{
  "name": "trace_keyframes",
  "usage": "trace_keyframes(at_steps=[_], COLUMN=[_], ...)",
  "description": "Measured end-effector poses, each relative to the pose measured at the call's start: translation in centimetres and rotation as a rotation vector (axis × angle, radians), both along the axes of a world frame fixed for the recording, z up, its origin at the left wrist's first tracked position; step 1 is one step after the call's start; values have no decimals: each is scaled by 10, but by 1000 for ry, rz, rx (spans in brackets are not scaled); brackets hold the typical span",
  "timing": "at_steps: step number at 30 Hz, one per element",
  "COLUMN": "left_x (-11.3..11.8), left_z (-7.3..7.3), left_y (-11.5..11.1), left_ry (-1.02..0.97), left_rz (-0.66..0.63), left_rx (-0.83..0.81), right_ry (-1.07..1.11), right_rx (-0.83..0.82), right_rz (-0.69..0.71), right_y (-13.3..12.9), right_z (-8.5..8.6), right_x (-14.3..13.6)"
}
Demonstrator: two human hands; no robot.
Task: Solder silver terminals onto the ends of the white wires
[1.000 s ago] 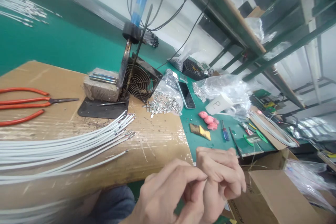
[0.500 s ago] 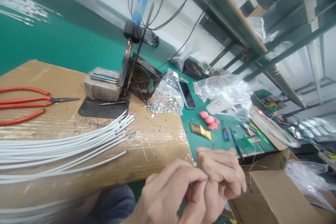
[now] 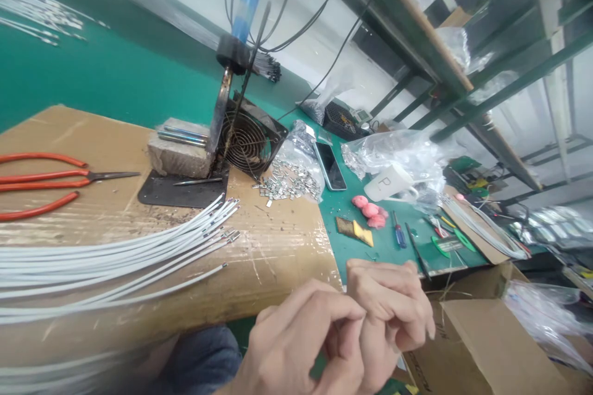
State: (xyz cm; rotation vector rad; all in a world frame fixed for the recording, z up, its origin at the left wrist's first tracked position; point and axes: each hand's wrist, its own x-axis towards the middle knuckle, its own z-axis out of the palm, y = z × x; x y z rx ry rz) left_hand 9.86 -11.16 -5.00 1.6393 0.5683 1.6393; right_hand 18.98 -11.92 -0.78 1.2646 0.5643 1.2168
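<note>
At the bottom of the head view, my left hand [image 3: 296, 339] is closed, its thumb and fingers pressed together. Against it sits my right hand [image 3: 391, 305], also closed with curled fingers. Whatever is pinched between them, if anything, is hidden or too small to make out. To their left, a bundle of white cables [image 3: 139, 265] lies on a cardboard sheet [image 3: 287, 259], its stripped ends pointing toward my hands. Beyond are a pile of small metal connector pieces [image 3: 290, 182] and a soldering iron [image 3: 231, 55] with a blue handle, tilted over a grey block [image 3: 178, 157].
Orange-handled pliers [image 3: 69, 179] lie at far left. Behind the block stands a fan [image 3: 250, 139]. A phone [image 3: 330, 166], a white mug [image 3: 389, 183], pink lumps [image 3: 369, 210] and a screwdriver [image 3: 399, 231] lie on the green mat. An open cardboard box [image 3: 495, 339] stands at lower right.
</note>
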Motion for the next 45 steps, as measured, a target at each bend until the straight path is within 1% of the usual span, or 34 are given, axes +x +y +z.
trace_keyframes(at_steps=[6,11,15,21,29,36,40,45], left_x=[-1,-8,-11,-11,-11,-11,-12,-11], left_z=[2,3,1,1,0,-1,0,0], left_y=[0,0,-1,1,1,0,0,-1], left_ry=[-3,45,68,72,65,65,66,31], left_rz=[8,-57,-57,-58,-61,-56,-80,-79], left_rx=[-4,-7,-9,-8,-25,-34,-33,-85], right_ry=[-94,-107,-115,-129,-200,-214,-214,-204], right_rx=[-7,-7,-8,-9,-22,-31,-32,-18], right_rz=[17,38,32,14,42,30,18,8], right_y=[1,2,3,2,2,2,2,3], right_z=[1,3,2,0,3,3,4,2], right_x=[-2,0,0,-5,-1,-1,-2,-2])
